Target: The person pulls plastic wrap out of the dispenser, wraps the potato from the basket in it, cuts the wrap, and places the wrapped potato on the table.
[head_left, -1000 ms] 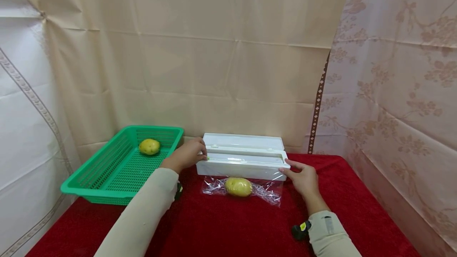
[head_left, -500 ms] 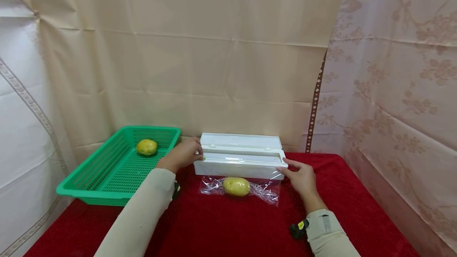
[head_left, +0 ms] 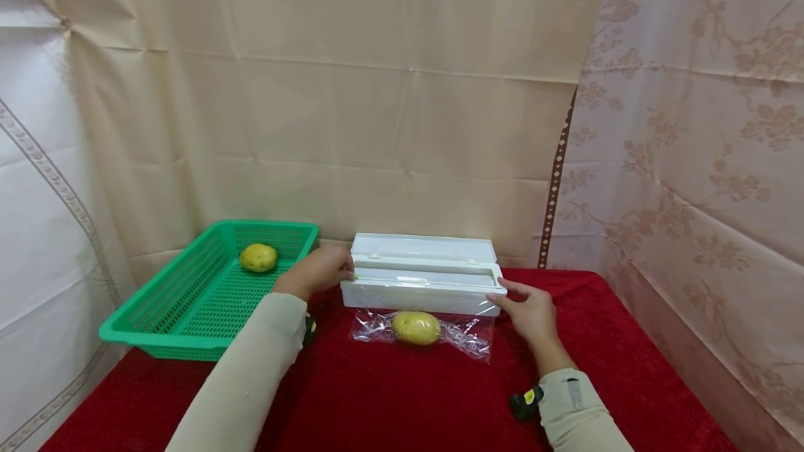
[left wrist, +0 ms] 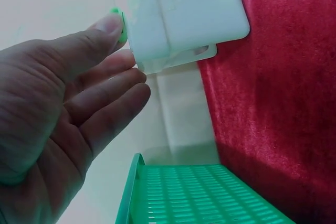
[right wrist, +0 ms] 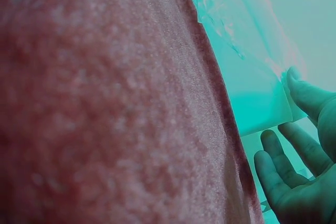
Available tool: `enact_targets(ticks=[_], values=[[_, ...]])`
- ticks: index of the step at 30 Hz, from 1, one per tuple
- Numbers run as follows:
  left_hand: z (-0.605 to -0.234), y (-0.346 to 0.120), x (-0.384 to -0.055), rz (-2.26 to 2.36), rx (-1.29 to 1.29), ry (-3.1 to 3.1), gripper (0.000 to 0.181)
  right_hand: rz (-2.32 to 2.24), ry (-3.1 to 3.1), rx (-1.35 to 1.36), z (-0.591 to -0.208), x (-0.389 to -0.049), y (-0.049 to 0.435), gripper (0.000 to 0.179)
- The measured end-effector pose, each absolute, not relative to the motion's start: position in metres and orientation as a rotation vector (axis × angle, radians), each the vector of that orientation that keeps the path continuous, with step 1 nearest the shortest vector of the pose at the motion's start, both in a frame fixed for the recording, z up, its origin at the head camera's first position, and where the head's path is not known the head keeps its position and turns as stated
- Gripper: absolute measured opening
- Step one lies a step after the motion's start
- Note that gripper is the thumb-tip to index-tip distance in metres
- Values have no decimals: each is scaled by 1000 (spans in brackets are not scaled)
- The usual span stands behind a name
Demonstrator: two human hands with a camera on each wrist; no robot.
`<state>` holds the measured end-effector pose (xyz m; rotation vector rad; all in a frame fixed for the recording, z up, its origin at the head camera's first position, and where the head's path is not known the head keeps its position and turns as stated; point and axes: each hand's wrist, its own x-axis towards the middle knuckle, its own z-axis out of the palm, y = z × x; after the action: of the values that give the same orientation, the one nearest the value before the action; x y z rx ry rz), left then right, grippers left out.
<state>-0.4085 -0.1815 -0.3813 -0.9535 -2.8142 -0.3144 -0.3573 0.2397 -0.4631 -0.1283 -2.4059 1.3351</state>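
- A person's left hand (head_left: 316, 269) works at the box's (head_left: 421, 297) 9 o'clock end, its grip narrow, thumb on a green tab (left wrist: 123, 29) that seems pinched against a finger partly hidden from view
- At 3 o'clock, the right hand (head_left: 527, 309) grips the box's corner between thumb and finger, other fingers spread past the end, apparently to keep the box from sliding and the film (head_left: 471, 340) from slipping
- The lid (head_left: 423, 248) leans back at 12 o'clock, seemingly to leave the trough and tab within reach
- Directly at 6 o'clock from the box sits a potato (head_left: 416, 328) in film gathered at its 3 and 9 o'clock sides; clear film also covers part of the box's front wall, and the two appear joined, which may be why the potato lies so close
- A green basket (head_left: 169, 342) stands at 9 o'clock, near the left hand, with another potato (head_left: 258, 257) toward its 2 o'clock corner, probably parked there away from the work
- Red plush cloth (head_left: 377, 396) covers the table, its nap likely giving some hold
- Creased beige drapery (head_left: 326, 117) hangs at 12 o'clock, floral cloth (head_left: 703, 159) at 2, white cloth (head_left: 44, 145) at 10
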Motion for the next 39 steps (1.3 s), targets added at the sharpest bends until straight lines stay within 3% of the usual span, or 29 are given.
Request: enact_targets(ticks=[11,16,22,28,39], values=[[-375,-188,-406,-317,-981,-2834,12,1351,-2407,-108,-463,-357,240,49],[-373,-182,-401,-244,-823,-2927,13,1359,-2406,-116,-463,-357,240,50],[-382,-159,-387,-44,-648,-2894,51,1366,-2424,-134,-461,-356,242,51],[-391,-143,-379,16,-544,-2850,27,1372,-2435,-129,-461,-356,243,52],[-408,-148,-369,-56,-540,-2571,3,1350,-2437,-128,-459,-357,242,50]])
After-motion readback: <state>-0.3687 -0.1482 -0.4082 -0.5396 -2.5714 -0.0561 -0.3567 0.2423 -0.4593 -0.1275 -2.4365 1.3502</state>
